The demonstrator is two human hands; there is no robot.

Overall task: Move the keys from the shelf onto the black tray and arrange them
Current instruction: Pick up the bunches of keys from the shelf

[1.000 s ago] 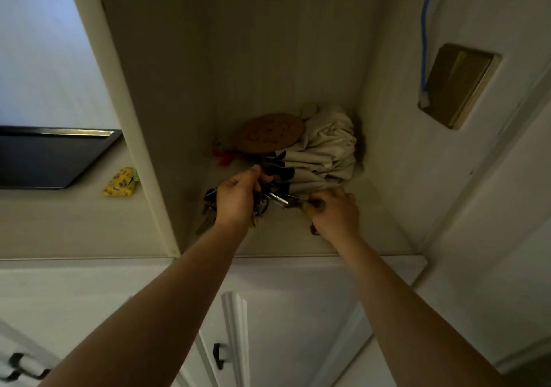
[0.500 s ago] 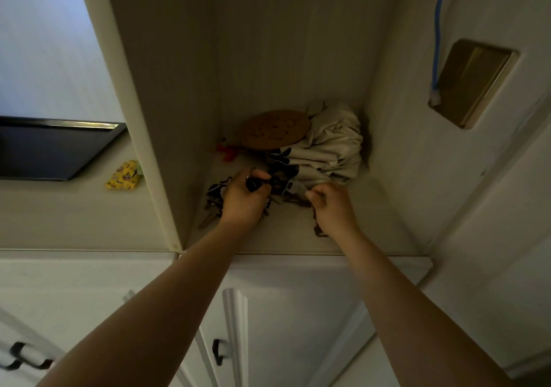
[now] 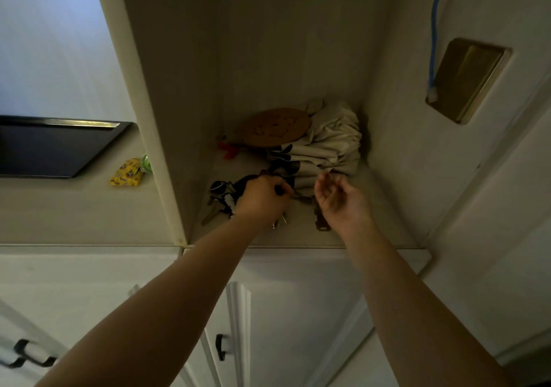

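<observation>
A dark bunch of keys [image 3: 222,197] with black fobs lies on the shelf floor [image 3: 298,236] in the cabinet niche. My left hand [image 3: 262,198] is closed over the right part of that bunch. My right hand [image 3: 340,197] hovers just to the right with its fingers loosely curled and apart, holding nothing I can see. A single small key [image 3: 320,222] lies on the shelf under its wrist. The black tray [image 3: 56,148] sits on the counter to the left of the niche wall.
A round cork trivet [image 3: 278,127] and a bundled cream cloth [image 3: 328,148] fill the back of the niche, with a small red thing [image 3: 227,149] beside them. A yellow packet [image 3: 128,173] lies near the tray. A blue cable [image 3: 436,28] hangs at right. Cabinet doors with black handles are below.
My right hand has let go of the key it pinched and lifted off with its fingers spread. My left hand stays closed on the key bunch.
</observation>
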